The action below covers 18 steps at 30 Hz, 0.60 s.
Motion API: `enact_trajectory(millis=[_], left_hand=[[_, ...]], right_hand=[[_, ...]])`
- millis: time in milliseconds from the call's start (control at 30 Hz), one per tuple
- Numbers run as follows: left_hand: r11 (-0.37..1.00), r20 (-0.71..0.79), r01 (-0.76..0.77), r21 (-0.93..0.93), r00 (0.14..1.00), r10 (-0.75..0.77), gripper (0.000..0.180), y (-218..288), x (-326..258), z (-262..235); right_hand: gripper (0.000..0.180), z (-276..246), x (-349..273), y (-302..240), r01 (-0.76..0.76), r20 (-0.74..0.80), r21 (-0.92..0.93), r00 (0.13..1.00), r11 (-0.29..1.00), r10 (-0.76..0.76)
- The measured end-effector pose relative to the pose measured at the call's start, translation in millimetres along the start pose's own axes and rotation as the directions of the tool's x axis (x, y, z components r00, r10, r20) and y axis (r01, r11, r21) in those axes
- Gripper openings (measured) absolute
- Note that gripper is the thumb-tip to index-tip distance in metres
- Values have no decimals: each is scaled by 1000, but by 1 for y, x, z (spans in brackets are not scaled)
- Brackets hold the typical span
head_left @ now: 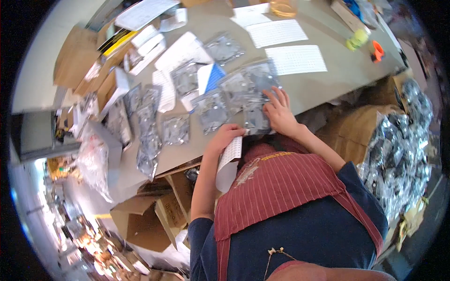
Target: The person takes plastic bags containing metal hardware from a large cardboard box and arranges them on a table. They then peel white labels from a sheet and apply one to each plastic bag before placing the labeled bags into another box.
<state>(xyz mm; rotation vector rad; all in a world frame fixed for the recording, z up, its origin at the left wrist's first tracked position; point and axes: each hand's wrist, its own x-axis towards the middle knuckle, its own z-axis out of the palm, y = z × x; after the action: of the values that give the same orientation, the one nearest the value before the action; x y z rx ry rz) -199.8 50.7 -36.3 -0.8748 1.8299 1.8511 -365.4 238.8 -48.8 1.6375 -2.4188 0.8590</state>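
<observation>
My left hand (229, 135) is at the table's front edge, its fingers closed on a white printed label sheet (233, 149) that curls down below the edge. Over the clear plastic bags (257, 117) in front of me, my right hand (281, 114) lies with fingers apart, its fingertips touching the upper bag. Grey or dark parts seem to fill these bags, too blurred to name. Just left of them is another filled bag (212, 111), and a smaller filled bag (176, 129) lies beyond that.
More printed sheets (296, 60) lie on the table (328, 89). Toward the left are a row of filled bags (149, 126) and cardboard boxes (77, 56). An orange object (377, 51) sits far right. Below the right edge stands a carton of bagged parts (398, 154); an open carton (140, 220) is lower left.
</observation>
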Motion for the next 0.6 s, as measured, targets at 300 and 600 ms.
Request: enact_trajectory(millis=[300, 600], left_hand=[[993, -160, -116, -21, 981, 111, 24, -22, -10, -3], [951, -439, -237, -198, 889, 130, 31, -13, -24, -84]], right_hand=[[6, 6, -26, -13, -141, -29, 4, 990, 990, 141], [44, 22, -12, 1, -355, -61, 29, 932, 934, 356]])
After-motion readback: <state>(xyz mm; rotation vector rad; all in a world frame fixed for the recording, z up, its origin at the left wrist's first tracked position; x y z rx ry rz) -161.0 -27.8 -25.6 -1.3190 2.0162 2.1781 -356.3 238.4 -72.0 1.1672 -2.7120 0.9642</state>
